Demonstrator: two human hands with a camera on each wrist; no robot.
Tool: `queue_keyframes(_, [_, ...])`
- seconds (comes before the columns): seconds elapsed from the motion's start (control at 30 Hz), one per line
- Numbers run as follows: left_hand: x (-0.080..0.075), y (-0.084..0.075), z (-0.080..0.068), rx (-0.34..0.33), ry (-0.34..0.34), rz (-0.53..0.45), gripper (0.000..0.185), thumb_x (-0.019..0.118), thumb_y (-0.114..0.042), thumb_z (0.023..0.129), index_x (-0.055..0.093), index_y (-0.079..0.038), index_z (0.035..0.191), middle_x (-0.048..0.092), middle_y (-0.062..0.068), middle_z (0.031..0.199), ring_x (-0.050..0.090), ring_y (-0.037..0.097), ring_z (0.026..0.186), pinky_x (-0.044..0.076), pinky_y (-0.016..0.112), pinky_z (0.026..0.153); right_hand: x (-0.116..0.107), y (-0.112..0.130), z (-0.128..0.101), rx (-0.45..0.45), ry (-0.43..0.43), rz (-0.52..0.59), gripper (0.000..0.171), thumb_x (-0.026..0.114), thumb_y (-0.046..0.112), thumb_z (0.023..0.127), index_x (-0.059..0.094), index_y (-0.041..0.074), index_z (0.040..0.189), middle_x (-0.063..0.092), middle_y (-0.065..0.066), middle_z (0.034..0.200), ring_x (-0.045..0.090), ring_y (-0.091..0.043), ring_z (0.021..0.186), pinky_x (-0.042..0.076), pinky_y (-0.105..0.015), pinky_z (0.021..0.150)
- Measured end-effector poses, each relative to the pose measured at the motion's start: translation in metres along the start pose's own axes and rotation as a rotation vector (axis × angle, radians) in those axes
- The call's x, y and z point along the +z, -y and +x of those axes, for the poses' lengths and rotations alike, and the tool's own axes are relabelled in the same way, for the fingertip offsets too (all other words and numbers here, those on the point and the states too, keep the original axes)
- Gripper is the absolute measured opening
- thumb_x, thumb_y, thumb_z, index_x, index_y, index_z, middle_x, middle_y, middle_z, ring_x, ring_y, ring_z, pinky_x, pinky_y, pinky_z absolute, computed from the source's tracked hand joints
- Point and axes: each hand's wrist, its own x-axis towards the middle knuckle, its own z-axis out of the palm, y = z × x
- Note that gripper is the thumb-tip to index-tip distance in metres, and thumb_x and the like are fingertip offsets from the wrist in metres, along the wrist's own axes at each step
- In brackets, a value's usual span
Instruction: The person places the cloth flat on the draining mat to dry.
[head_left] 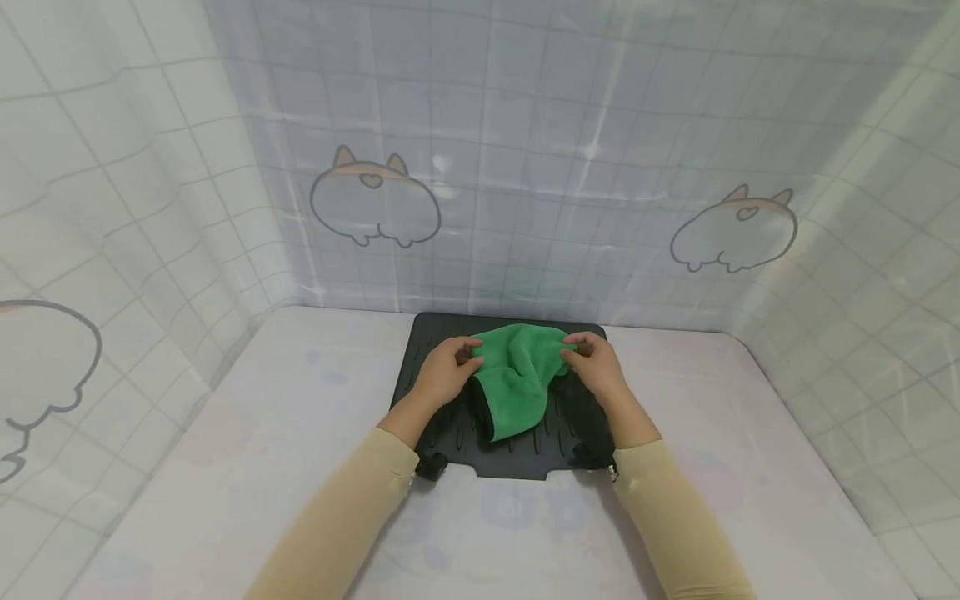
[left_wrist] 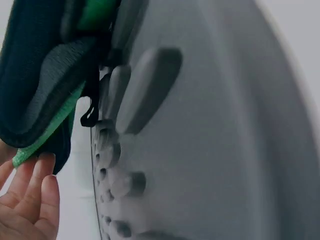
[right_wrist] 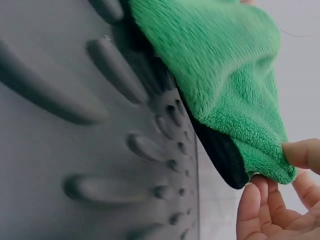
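Green microfibre cloth (head_left: pixel 517 379) with dark edging, lifted over black ribbed tray (head_left: pixel 438 337). Left hand (head_left: pixel 444 372) pinching its left corner, right hand (head_left: pixel 596 365) pinching its right corner. Tray flat on pale counter (head_left: pixel 247 450), enclosed by gridded cartoon-print curtain (head_left: pixel 525 150).

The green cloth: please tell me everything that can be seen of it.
The green cloth looks like soft, fluffy microfibre, bright green on one face and dark, almost black, on the other, with a dark edge. It is crumpled and partly folded, lifted at its far edge and hanging down toward the person. The left hand pinches one upper corner, the right hand the other. It is above the black ribbed tray on the table; its lower part seems to rest on it.
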Motion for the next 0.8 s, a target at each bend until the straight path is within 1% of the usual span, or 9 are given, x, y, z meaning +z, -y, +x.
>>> queue_keyframes(0.1, [-0.005,0.000,0.001,0.009,-0.023,0.000,0.034,0.066,-0.021,0.099,0.064,-0.015,0.132,0.060,0.011,0.128,0.063,0.026,0.112,0.054,0.041,0.089,-0.006,0.004,0.001,-0.019,0.002,-0.037,0.024,0.063,0.015,0.100,0.064,0.006,0.122,0.061,-0.018,0.115,0.058,-0.032,0.099,0.050,-0.043,0.080])
queue_keyframes(0.23, [-0.013,-0.001,0.002,0.041,-0.037,0.014,0.032,0.065,-0.018,0.100,0.065,-0.014,0.131,0.061,0.011,0.125,0.064,0.026,0.108,0.054,0.041,0.087,-0.013,0.012,0.003,-0.039,0.010,-0.102,0.023,0.063,0.016,0.098,0.066,0.007,0.119,0.060,-0.020,0.121,0.056,-0.033,0.111,0.049,-0.045,0.087])
queue_keyframes(0.33, [-0.020,-0.003,0.004,0.072,-0.031,0.031,0.031,0.063,-0.016,0.101,0.065,-0.014,0.131,0.060,0.012,0.124,0.064,0.027,0.106,0.054,0.041,0.085,-0.019,0.018,0.003,-0.049,0.023,-0.141,0.023,0.062,0.015,0.098,0.067,0.006,0.119,0.060,-0.022,0.123,0.056,-0.036,0.112,0.048,-0.048,0.089])
queue_keyframes(0.4, [-0.025,-0.004,0.005,0.099,-0.029,0.046,0.030,0.062,-0.014,0.101,0.065,-0.014,0.131,0.060,0.012,0.125,0.063,0.027,0.106,0.054,0.041,0.085,-0.025,0.022,0.003,-0.050,0.040,-0.158,0.024,0.060,0.015,0.098,0.067,0.006,0.119,0.059,-0.023,0.126,0.056,-0.038,0.114,0.048,-0.051,0.091])
queue_keyframes(0.5, [-0.033,-0.005,0.006,0.135,-0.032,0.076,0.029,0.060,-0.011,0.102,0.065,-0.014,0.131,0.059,0.012,0.130,0.062,0.029,0.110,0.052,0.041,0.091,-0.032,0.029,0.004,-0.057,0.068,-0.184,0.023,0.059,0.015,0.099,0.067,0.007,0.120,0.058,-0.023,0.131,0.054,-0.039,0.121,0.047,-0.053,0.095])
queue_keyframes(0.6, [-0.039,-0.005,0.008,0.158,-0.038,0.108,0.029,0.058,-0.009,0.103,0.064,-0.013,0.131,0.058,0.011,0.133,0.060,0.030,0.115,0.051,0.042,0.095,-0.037,0.036,0.007,-0.086,0.094,-0.205,0.022,0.059,0.013,0.100,0.067,0.007,0.120,0.058,-0.022,0.132,0.055,-0.038,0.119,0.047,-0.052,0.092])
queue_keyframes(0.63, [-0.041,-0.005,0.008,0.160,-0.041,0.118,0.030,0.057,-0.009,0.103,0.064,-0.014,0.131,0.057,0.011,0.133,0.059,0.030,0.117,0.051,0.041,0.096,-0.038,0.038,0.008,-0.099,0.101,-0.211,0.022,0.059,0.012,0.100,0.067,0.007,0.119,0.059,-0.021,0.131,0.056,-0.037,0.116,0.048,-0.050,0.090])
queue_keyframes(0.73, [-0.044,-0.004,0.009,0.157,-0.052,0.140,0.031,0.057,-0.009,0.103,0.063,-0.014,0.133,0.057,0.011,0.134,0.058,0.030,0.119,0.050,0.041,0.097,-0.037,0.040,0.015,-0.149,0.117,-0.221,0.021,0.060,0.011,0.100,0.067,0.006,0.119,0.062,-0.019,0.125,0.059,-0.035,0.107,0.048,-0.045,0.083])
queue_keyframes(0.8, [-0.045,-0.002,0.009,0.147,-0.058,0.157,0.031,0.057,-0.009,0.103,0.063,-0.013,0.133,0.057,0.011,0.133,0.058,0.030,0.119,0.050,0.041,0.097,-0.033,0.039,0.021,-0.173,0.124,-0.241,0.022,0.060,0.011,0.101,0.067,0.007,0.121,0.062,-0.018,0.125,0.059,-0.034,0.106,0.049,-0.045,0.083])
